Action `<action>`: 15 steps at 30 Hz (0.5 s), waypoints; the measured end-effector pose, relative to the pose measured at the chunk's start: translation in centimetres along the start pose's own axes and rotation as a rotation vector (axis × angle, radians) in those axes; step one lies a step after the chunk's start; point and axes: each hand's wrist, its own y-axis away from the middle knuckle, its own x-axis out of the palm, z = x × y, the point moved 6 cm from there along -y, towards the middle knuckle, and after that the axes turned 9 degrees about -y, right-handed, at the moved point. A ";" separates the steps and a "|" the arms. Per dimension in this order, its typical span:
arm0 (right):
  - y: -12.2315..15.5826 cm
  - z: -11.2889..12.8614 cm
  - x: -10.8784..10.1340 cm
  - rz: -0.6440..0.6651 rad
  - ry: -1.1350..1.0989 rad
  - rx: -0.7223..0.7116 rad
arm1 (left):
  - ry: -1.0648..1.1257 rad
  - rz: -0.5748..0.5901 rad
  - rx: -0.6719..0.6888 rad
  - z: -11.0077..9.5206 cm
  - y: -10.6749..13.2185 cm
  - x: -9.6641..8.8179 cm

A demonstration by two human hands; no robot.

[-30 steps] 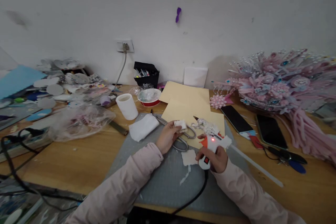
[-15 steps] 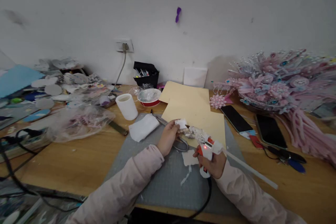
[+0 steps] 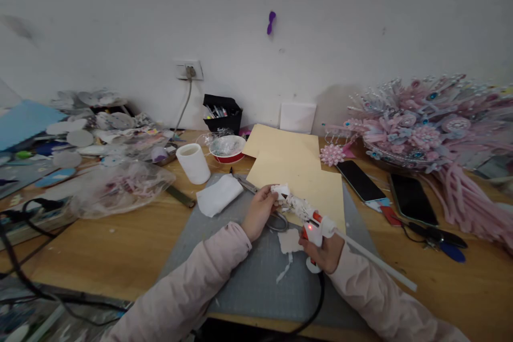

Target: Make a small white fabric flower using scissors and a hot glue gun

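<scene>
My left hand (image 3: pixel 259 212) is closed, pinching a small white piece (image 3: pixel 280 189) that looks like paper or fabric. In my right hand (image 3: pixel 326 250) is a white and orange hot glue gun (image 3: pixel 315 230) with a lit red light and a long glue stick (image 3: pixel 377 260) out of its back. The gun's glue-crusted nozzle points at the white piece, close to it or touching; I cannot tell which. Scissors (image 3: pixel 276 222) lie partly hidden behind my left hand. Below the gun, a torn white scrap (image 3: pixel 289 241) and a thin strip (image 3: pixel 285 269) rest on the grey cutting mat (image 3: pixel 248 283).
Yellow card sheets (image 3: pixel 296 163) lie behind my hands. A folded white cloth (image 3: pixel 219 195), a white roll (image 3: pixel 193 163) and a red-rimmed bowl (image 3: pixel 228 158) stand to the left. Phones (image 3: pixel 412 199) and a pink beaded headdress (image 3: pixel 417 128) are at right. The gun's black cable (image 3: pixel 318 304) hangs over the front edge.
The glue gun has shifted slightly left and down, its nozzle now nearer to or under the white piece. My left hand has moved slightly right.
</scene>
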 end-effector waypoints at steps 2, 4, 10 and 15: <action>0.0 0.2 -0.1 0.004 0.021 -0.029 | 0.004 0.007 -0.002 0.0 0.0 0.0; -0.1 0.3 -0.1 0.001 0.039 -0.049 | 0.006 0.010 -0.007 0.1 0.0 0.0; -0.3 0.1 0.0 -0.075 0.145 -0.109 | 0.005 0.023 -0.021 0.0 0.0 0.2; -0.3 -0.3 0.2 -0.094 0.186 -0.110 | 0.026 0.033 -0.024 0.2 0.0 0.3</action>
